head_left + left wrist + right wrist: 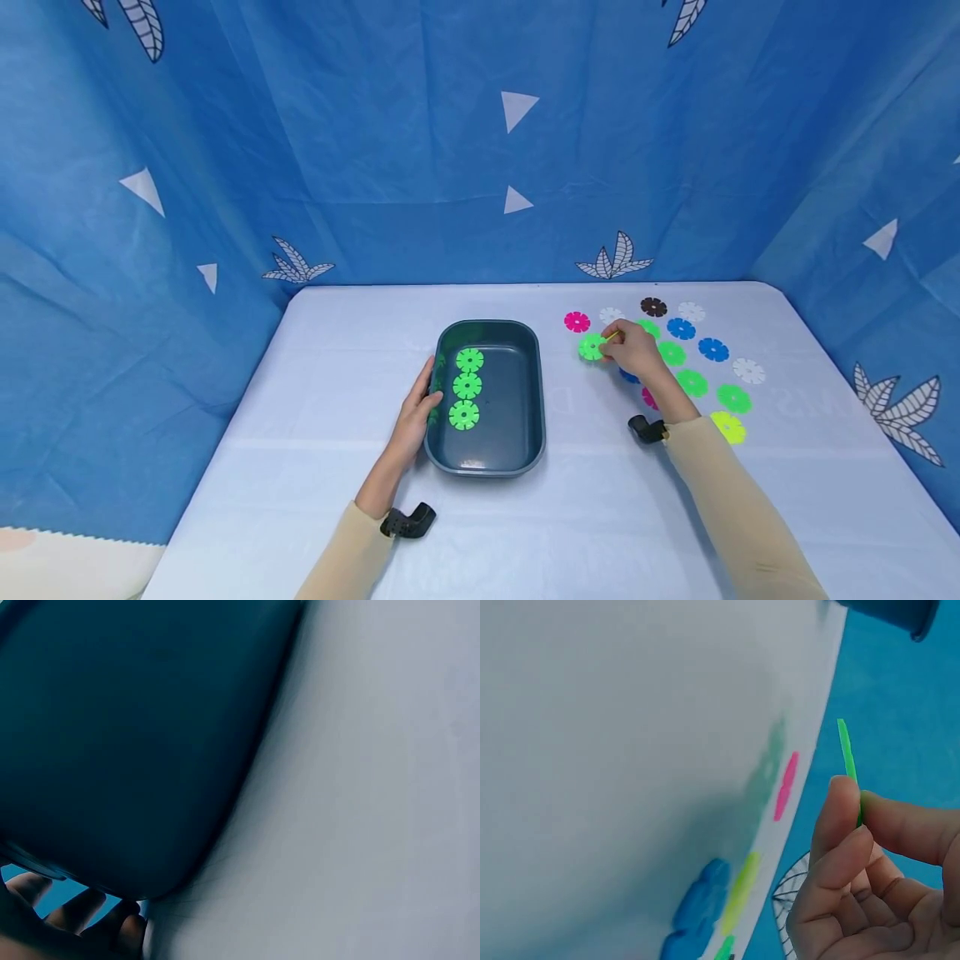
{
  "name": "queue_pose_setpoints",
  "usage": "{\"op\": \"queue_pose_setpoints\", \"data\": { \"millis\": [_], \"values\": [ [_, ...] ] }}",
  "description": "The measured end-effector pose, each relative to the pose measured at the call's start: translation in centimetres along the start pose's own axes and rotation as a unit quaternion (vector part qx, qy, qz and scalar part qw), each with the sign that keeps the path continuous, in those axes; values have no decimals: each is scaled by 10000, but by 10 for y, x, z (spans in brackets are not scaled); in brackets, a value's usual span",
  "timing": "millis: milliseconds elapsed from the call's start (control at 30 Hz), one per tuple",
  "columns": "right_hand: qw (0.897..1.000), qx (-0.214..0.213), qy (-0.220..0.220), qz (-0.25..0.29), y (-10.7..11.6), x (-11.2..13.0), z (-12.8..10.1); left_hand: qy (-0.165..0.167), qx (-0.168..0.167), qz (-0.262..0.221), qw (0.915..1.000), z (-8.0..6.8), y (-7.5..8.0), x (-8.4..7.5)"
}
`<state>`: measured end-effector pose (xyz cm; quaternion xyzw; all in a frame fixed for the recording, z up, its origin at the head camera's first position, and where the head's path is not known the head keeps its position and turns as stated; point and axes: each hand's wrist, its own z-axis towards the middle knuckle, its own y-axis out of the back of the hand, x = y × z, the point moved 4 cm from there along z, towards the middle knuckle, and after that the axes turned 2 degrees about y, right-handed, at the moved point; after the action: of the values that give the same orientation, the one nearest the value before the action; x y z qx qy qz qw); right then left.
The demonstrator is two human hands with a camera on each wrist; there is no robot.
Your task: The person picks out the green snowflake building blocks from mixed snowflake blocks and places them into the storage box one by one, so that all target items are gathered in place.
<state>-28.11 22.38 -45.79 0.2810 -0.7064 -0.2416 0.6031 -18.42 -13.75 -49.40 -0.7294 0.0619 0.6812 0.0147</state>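
- A person's right hand [633, 350] is pinching a green snowflake disc [592, 347] between thumb and fingers, lifting it just clear of the table [337, 358] toward its far right part; the right wrist view is showing the disc edge-on in the fingertips [838, 817].
- The left hand [417, 414] is resting against the left rim of the dark tray [534, 392], fingers curled over the edge and steadying it near the middle of the table.
- Three green discs [467, 386] are already lying in a row along the tray's left side, so the sorting of greens appears to be partly done.
- Several more green discs [692, 382] are still waiting on the table near the right edge, among blue, white, pink, brown and yellow ones.
- Judging by this, roughly half the greens are still needing to go in, the pinched one included.
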Motion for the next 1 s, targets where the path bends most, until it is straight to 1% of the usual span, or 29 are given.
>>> {"op": "queue_pose_setpoints", "data": {
  "millis": [167, 233, 367, 433, 500, 633, 733, 867, 1000],
  "values": [
    [9992, -59, 122, 363, -1, 15, -9, 27, -22, 62, 10000, 2, -1, 2],
    [9984, -96, 255, 501, -1, 23, -14, 25, -1, 105, 9999, 2, -2, 3],
    [9954, -160, 597, 733, -6, 44, -23, 15, 37, 102, 9999, 3, -3, 2],
    [9932, -135, 743, 886, -10, 58, -28, -14, 35, 72, 10000, 3, -3, 1],
    [9920, -40, 797, 979, -17, 71, -33, -16, 20, 41, 10000, 3, -2, 0],
    [9895, 343, 875, 1100, -34, 94, -45, 4, 14, 40, 10000, 2, 0, 0],
    [9858, 639, 1069, 1126, -47, 107, -53, -7, 24, 35, 10000, 3, 1, 0],
    [9759, 1056, 1458, 1234, -64, 119, -63, -16, 29, 15, 10000, 3, 1, 0],
    [9645, 1516, 1673, 1372, -81, 127, -72, 2, 19, -22, 10000, 2, 2, 0]
  ]
}}
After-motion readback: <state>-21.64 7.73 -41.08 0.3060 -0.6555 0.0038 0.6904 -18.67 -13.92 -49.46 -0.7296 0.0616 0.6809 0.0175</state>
